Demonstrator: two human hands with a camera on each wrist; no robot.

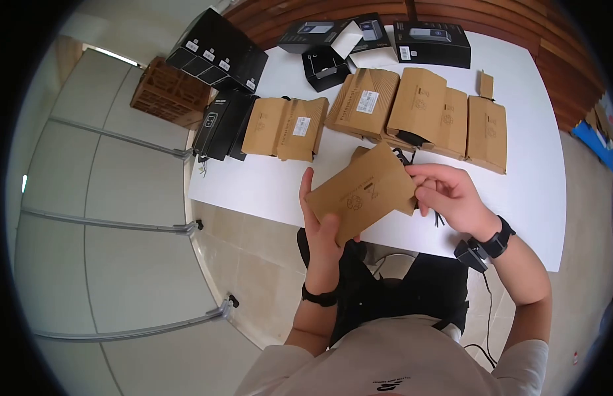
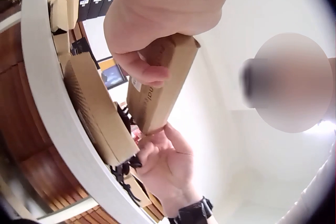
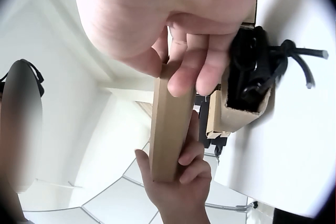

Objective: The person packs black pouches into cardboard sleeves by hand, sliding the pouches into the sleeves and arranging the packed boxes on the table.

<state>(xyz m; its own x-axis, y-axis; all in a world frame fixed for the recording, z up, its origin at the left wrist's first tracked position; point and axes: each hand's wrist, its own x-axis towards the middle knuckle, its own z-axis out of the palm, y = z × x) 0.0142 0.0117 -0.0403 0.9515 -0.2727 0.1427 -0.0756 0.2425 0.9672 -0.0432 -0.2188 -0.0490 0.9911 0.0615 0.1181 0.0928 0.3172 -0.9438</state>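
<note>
A flat brown cardboard box (image 1: 359, 195) with printed symbols is held tilted over the table's front edge. My left hand (image 1: 321, 231) grips its left end, the thumb across the near face and the fingers along the other side. At the opposite end my right hand (image 1: 455, 195) pinches the box's edge between thumb and fingers, as the right wrist view also shows. Beneath it on the table lies another cardboard box (image 3: 245, 118), its end open and a black cable (image 3: 302, 56) sticking out of it.
More brown boxes (image 1: 369, 99) stand in a row across the white table (image 1: 530, 198). Behind them are several black boxes (image 1: 431, 45), with a tall black stack (image 1: 217, 53) at the back left. A wooden crate (image 1: 164, 92) stands beyond the table's left edge.
</note>
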